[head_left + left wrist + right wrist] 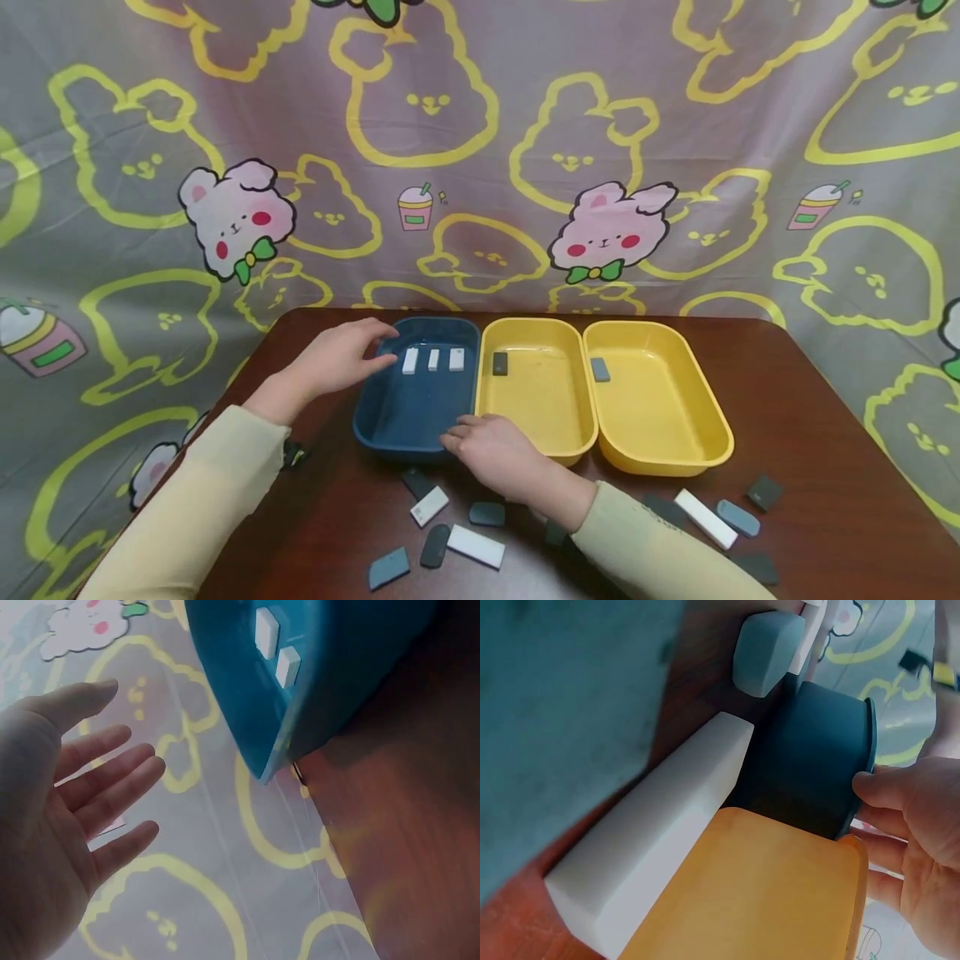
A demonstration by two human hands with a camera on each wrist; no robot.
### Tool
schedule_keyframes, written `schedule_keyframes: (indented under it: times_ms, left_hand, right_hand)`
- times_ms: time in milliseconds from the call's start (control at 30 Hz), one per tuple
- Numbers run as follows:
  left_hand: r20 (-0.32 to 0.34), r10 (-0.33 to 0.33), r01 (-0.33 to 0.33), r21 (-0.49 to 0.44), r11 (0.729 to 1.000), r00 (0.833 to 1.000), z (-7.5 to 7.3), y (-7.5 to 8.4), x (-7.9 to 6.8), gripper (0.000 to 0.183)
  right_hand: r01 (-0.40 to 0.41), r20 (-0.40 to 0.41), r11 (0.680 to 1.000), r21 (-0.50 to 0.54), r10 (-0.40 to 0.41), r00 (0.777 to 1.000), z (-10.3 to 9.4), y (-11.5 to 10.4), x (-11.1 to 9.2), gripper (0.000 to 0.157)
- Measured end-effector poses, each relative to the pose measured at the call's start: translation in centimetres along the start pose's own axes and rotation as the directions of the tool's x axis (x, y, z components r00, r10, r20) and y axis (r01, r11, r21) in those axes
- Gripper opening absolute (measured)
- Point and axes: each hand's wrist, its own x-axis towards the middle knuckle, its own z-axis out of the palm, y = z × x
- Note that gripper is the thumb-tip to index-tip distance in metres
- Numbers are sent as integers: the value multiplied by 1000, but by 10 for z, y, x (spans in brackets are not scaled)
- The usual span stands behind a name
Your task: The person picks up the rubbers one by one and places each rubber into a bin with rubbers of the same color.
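Note:
My left hand [341,357] is beside the left rim of a blue tray [420,421], fingers spread and holding nothing. In the left wrist view its palm [82,795] appears apart from the tray. My right hand [501,457] is at the tray's front right corner. In the right wrist view the thumb lies on the outside of the rim and the fingers pass behind it, so the hand appears to grip the edge beside the yellow tray [780,892]. Several white blocks [456,359] lie inside the blue tray.
The middle yellow tray [547,417] holds a dark block [500,363], the right yellow tray [660,425] a grey-blue one [600,369]. Several white, grey-blue and dark blocks lie on the brown table [315,517] in front, including a long white block [476,547]. A patterned cloth [480,167] hangs behind.

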Motion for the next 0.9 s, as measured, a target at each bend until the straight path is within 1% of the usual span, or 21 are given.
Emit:
schedule_keyframes:
  times_ms: [133, 267, 333, 400, 467, 533, 600, 667, 733, 833, 900]
  left_hand:
    - [-72, -4, 3, -3, 1000, 997, 3, 3, -37, 42]
    - [-123, -19, 15, -32, 999, 992, 12, 10, -74, 38]
    - [-124, -18, 12, -47, 999, 992, 18, 16, -90, 36]
    - [-100, -21, 14, -70, 997, 995, 25, 23, -103, 34]
    - [-53, -27, 21, -103, 994, 998, 33, 30, -113, 33]
    - [27, -38, 41, -144, 989, 999, 40, 37, -121, 34]
    - [116, -38, 61, -199, 978, 993, 49, 43, -128, 35]
    - [207, -22, 74, -247, 966, 978, 56, 47, -134, 38]
    - [279, 8, 76, -287, 955, 960, 62, 50, -140, 40]
    - [362, 23, 103, -326, 940, 932, 68, 51, -148, 45]
    - [413, 15, 148, -360, 921, 911, 72, 51, -152, 46]
  right_hand:
    - [7, -21, 1000, -9, -7, 1000, 0, 0, 0, 22]
    - [13, -35, 1000, -8, -14, 999, 0, 0, 0, 21]
    - [14, -35, 1000, -7, -15, 999, 0, 0, 0, 21]
    - [13, -30, 1000, -2, -13, 999, -1, 0, 0, 21]
    - [8, -20, 1000, 5, -8, 1000, -2, 0, 0, 21]
    - [2, -9, 1000, 8, -2, 1000, -3, 0, 0, 22]
    - [-4, 1, 1000, 13, 4, 1000, -4, 0, 0, 22]
    - [-7, 9, 1000, 15, 6, 1000, -4, -1, 0, 23]
    - [-9, 16, 1000, 18, 9, 1000, -4, -1, 0, 24]
    - [-17, 28, 1000, 26, 17, 999, -4, -1, 0, 25]
    - [-23, 33, 999, 33, 22, 999, -4, -1, 1, 25]
